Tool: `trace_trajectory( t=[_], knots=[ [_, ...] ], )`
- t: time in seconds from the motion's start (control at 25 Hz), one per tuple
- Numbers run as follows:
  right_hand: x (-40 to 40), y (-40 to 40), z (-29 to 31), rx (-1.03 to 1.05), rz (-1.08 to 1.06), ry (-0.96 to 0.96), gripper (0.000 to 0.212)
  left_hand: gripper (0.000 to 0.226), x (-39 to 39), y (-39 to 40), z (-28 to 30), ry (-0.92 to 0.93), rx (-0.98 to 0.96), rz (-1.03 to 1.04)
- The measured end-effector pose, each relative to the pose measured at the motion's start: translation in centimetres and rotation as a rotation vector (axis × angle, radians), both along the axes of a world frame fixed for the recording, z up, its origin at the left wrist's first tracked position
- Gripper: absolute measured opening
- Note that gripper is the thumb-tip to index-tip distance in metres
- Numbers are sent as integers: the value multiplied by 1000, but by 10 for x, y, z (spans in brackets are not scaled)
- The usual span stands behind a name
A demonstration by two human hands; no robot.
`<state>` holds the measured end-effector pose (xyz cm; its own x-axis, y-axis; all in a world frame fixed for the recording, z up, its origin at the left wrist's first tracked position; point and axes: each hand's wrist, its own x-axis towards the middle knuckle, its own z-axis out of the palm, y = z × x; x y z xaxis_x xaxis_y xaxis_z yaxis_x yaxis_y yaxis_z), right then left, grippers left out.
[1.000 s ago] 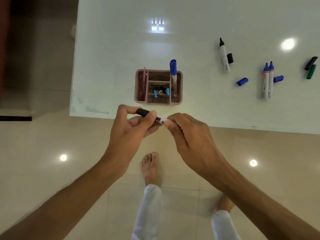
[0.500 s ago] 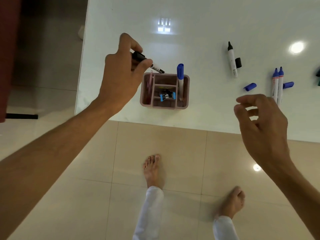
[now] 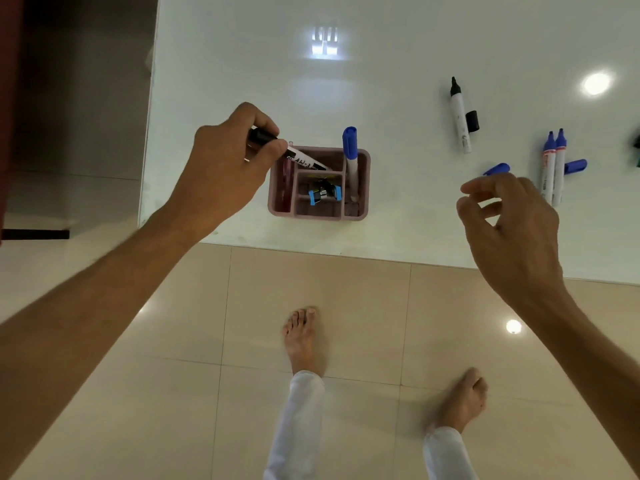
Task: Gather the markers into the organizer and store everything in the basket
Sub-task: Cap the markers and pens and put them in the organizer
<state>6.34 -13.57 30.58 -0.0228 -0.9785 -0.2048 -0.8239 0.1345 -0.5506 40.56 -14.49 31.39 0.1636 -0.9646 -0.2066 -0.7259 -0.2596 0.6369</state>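
Glossy white bench (image 3: 398, 46) mirrors ceiling lights; beige tiled floor (image 3: 311, 289) below. Left hand (image 3: 225, 168) grip clenched on black marker (image 3: 298, 157) above pink organizer (image 3: 363, 181); right hand (image 3: 512, 230) grip released.

Five markers in all: one black marker (image 3: 300, 158) in hand, one blue-capped marker (image 3: 350, 157) standing in the single organizer (image 3: 364, 188), three lying uncapped. Two loose blue caps (image 3: 496, 169), one loose black cap (image 3: 472, 120).
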Motion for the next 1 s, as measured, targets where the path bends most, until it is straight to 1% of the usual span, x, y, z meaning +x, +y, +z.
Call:
trace_trajectory(
  t=[0.08, 0.16, 0.24, 0.32, 0.4, 0.48, 0.56, 0.64, 0.72, 0.8, 0.92, 0.96, 1.0],
  knots=[
    [4, -18, -6, -32, 60, 58, 27, 27, -2, -3, -3, -13, -2, 12],
    [5, -46, -19, -37, 81, 163, 34, 29, -4, -7, -3, -18, -24, 7],
    [3, -80, -35, -9, 77, 271, 50, 31, -6, -11, -1, -35, -31, -9],
    [2, -111, -47, 31, 91, 339, 68, 32, -7, -14, 1, -60, -27, -30],
    [2, -133, -58, 73, 138, 383, 77, 32, -7, -16, 1, -79, -17, -42],
    [1, -148, -68, 124, 213, 427, 73, 32, -7, -16, 1, -91, -5, -47],
    [1, -157, -75, 138, 288, 471, 60, 34, -6, -15, -2, -94, 4, -49],
    [2, -160, -80, 79, 306, 477, 45, 36, -5, -15, -3, -90, 6, -44],
    [2, -160, -82, 22, 288, 463, 34, 42, -5, -15, -3, -86, -9, -36],
    [4, -156, -84, 12, 309, 473, 29, 51, -8, -14, -2, -84, -51, -22],
    [3, -143, -88, 14, 465, 624, 27, 54, -17, -11, 5, -80, -139, -18],
    [1, -140, -90, 7, 483, 627, 27, 52, -21, -9, 9, -75, -174, -23],
    [-2, -138, -91, 9, 453, 570, 26, 48, -27, -7, 13, -68, -210, -26]
  ],
)
